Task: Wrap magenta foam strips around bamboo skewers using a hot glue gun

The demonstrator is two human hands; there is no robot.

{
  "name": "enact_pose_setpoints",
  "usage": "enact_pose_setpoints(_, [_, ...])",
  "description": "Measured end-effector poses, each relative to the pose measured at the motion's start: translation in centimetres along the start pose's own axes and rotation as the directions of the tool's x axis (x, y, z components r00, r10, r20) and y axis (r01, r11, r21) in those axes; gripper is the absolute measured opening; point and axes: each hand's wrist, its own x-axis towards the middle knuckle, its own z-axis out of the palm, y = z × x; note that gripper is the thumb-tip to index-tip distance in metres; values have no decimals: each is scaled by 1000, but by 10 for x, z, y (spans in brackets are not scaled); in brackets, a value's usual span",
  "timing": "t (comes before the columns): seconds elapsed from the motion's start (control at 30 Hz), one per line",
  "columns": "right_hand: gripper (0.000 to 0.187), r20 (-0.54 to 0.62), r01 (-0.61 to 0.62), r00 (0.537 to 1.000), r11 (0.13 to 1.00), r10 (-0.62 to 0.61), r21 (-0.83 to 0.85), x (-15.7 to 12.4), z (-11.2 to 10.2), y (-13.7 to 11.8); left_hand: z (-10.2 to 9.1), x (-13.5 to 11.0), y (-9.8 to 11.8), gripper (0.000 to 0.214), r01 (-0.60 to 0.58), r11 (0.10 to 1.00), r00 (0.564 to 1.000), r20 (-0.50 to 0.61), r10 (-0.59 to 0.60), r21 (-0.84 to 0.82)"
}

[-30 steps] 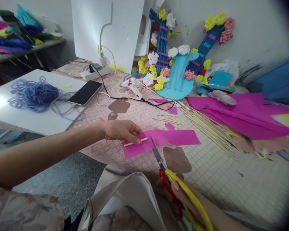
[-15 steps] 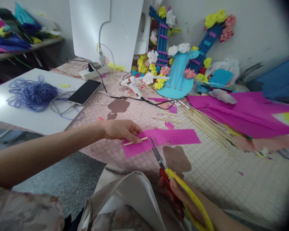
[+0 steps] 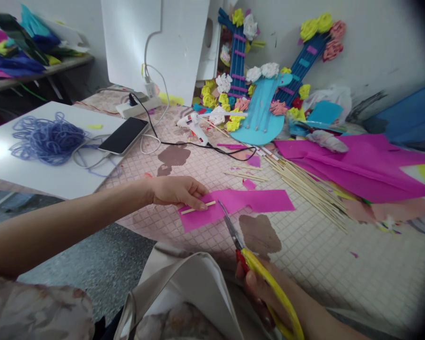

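My left hand (image 3: pixel 180 191) is closed over the left part of a bright pink paper strip (image 3: pixel 265 201). Its thumb presses a short thin wooden stick (image 3: pixel 189 211) onto the paper; the other fingers are partly hidden. My right hand (image 3: pixel 257 285) grips scissors (image 3: pixel 236 234) with yellow and red handles. The scissor tips lie at the strip, just right of the stick's end, with the blades nearly together. Whether the blades touch the paper I cannot tell. A notch shows in the strip's lower edge.
Behind the strip lie small stick pieces (image 3: pixel 246 176) and a white glue gun (image 3: pixel 196 129) with its cord. Long wooden sticks (image 3: pixel 304 184) and large pink paper (image 3: pixel 354 165) are at right. A phone (image 3: pixel 123 136) and purple yarn (image 3: pixel 49 139) rest at left. Decorated paper guitars (image 3: pixel 258 113) lean behind.
My right hand and the scissor handles have shifted slightly left, with the tips still beside the stick's end. My left hand, the stick and the strip have hardly moved.
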Motion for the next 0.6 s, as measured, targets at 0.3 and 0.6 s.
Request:
enact_pose_setpoints(0.3, [47,19,0,1000,998,-1,59,5,-6,1,4,0,2,28,-6,1000,1000,18,6,6])
enact_pose_setpoints(0.6, [46,-16,19,1000,999,-18,34,7,-4,-6,5,0,3,31,-13,999,1000,17,13,44])
